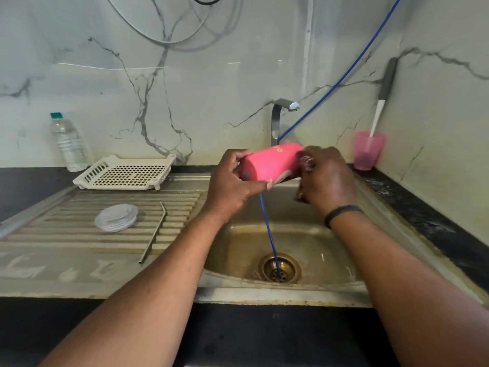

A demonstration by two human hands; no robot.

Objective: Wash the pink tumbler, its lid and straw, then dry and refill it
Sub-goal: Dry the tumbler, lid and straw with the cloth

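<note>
The pink tumbler (270, 162) lies on its side in the air above the sink (370, 290), just below the tap (280, 115). My left hand (232, 186) grips its base end, thumb on top and fingers underneath. My right hand (325, 176) curls round its open end and hides the mouth; whether it holds anything else I cannot tell. The clear lid (116, 217) lies on the drainboard to the left. The metal straw (153, 231) lies beside it, pointing toward me.
A blue hose (270, 234) runs from the wall down into the sink drain (279, 267). A white plastic rack (127, 172) and a water bottle (68, 143) stand at the back left. A pink cup (367, 151) with a brush stands at the back right.
</note>
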